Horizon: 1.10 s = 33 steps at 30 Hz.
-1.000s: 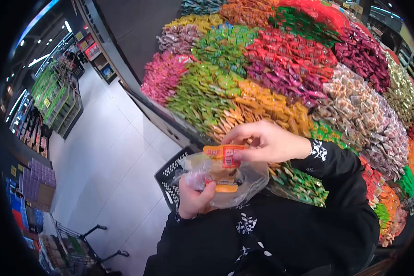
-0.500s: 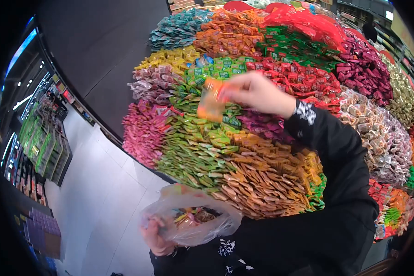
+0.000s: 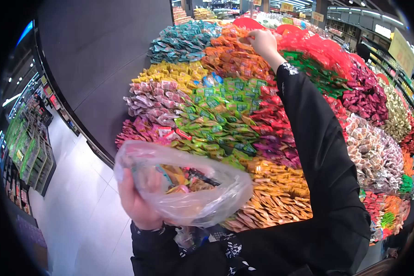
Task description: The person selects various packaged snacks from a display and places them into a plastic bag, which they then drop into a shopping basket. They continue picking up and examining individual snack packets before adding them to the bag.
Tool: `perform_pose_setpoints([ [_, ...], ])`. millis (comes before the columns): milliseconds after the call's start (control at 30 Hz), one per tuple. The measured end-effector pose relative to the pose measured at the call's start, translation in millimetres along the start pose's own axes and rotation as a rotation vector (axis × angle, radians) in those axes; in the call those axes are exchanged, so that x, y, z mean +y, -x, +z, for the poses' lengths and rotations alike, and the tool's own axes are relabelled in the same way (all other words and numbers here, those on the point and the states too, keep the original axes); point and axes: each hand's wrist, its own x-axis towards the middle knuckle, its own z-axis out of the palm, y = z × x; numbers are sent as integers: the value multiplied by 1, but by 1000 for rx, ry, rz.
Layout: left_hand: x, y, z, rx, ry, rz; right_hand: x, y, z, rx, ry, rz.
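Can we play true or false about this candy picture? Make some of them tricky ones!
1. The left hand holds a clear plastic bag. True.
2. The plastic bag is empty. False: wrapped sweets show inside it.
3. The right hand reaches out to the orange sweets on the far side of the display. True.
4. The sleeve on the right arm is white. False: it is black, with small white patterns.
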Motion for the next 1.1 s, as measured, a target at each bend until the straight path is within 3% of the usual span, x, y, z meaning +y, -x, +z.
perform_pose_setpoints([
  [33,2,-8,-30,-351,34,-76,-2,-4,8,-29,43,15],
  [200,1,-27,-50,172,-43,-143,-6,-10,49,-202,212,131],
  [300,6,-40,-65,151,-14,-198,-15,-15,61,-377,253,229],
  [500,17,-54,-88,-43,10,-224,-24,-25,62,-596,485,148],
  [600,17,-60,-92,-76,62,-235,-38,-19,56,-409,400,169],
  [700,20,-62,-98,-61,75,-300,-56,-31,27,126,-193,113],
  [733,22,-62,-90,-14,39,-318,-65,-28,15,402,-361,45],
  [767,23,-61,-81,42,1,-339,-116,-11,-38,402,-542,81],
  [800,23,-57,-76,70,-1,-351,-143,10,-86,305,-543,-180],
  [867,24,-51,-66,127,-5,-374,-217,71,-159,311,-912,-178],
  [933,18,-43,-70,90,-9,-333,-240,119,-206,-81,-1125,-455],
  [1000,9,-38,-66,73,-18,-297,-255,150,-226,-350,-1046,-623],
  [1100,4,-30,-48,128,-67,-290,-263,185,-207,-340,-822,-554],
])
